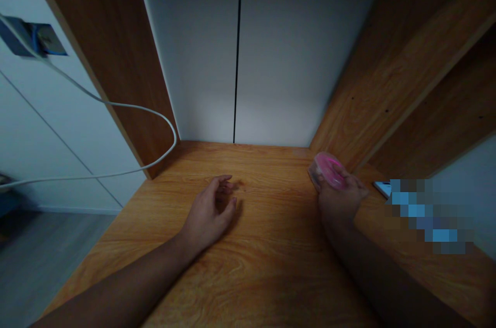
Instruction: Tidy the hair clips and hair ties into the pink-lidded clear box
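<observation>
My right hand (343,196) grips a small clear plastic container with a pink round lid (329,169), at the back right of the wooden desktop (248,266). The container is tilted, and its contents are too dim to make out. My fingers lie over the lid's edge. Left of the middle, my left hand (211,209) rests on its side on the desktop, fingers curved and thumb apart, with nothing in it.
A white cable (135,106) loops from the wall socket (50,40) past the left wooden side panel (112,59). At the right lies a flat device (383,188), partly blurred out. White panels (279,59) close off the back, beside a wooden upright (372,75).
</observation>
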### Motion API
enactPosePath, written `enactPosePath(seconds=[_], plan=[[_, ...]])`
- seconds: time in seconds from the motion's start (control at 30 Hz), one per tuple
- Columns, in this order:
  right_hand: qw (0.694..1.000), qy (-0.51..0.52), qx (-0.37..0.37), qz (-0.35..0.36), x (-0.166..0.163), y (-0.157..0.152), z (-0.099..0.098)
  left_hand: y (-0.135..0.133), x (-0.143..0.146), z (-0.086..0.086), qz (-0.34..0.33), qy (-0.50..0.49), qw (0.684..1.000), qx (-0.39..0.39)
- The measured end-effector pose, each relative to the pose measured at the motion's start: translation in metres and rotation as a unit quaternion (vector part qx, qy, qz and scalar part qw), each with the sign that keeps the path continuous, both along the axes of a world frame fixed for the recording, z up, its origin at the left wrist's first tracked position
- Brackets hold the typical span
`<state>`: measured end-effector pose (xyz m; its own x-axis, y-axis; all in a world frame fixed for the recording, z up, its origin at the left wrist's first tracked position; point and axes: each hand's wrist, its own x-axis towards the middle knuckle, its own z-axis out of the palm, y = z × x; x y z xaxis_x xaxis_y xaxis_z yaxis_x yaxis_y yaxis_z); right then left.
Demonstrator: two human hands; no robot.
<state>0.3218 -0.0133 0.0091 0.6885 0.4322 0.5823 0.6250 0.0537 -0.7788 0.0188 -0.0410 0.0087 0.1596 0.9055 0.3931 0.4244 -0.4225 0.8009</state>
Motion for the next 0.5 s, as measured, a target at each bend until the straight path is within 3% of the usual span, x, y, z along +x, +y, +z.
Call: enactPosePath(seconds=[0.2, 0.33, 0.5], plan=[[1.000, -0.008, 0.016, -0.016, 0.005, 0.002, -0.002, 0.001, 0.000, -0.002, -0.003, -0.009, 1.000, 0.001], [1.000, 0.002, 0.011, -0.024, -0.005, -0.002, 0.008, 0.001, 0.000, -0.002, -0.002, -0.019, 1.000, 0.000], [0.992, -0.100, 0.072, -0.008, -0.031, -0.020, 0.025, 0.001, 0.001, 0.000, 0.003, -0.017, 1.000, 0.001]])
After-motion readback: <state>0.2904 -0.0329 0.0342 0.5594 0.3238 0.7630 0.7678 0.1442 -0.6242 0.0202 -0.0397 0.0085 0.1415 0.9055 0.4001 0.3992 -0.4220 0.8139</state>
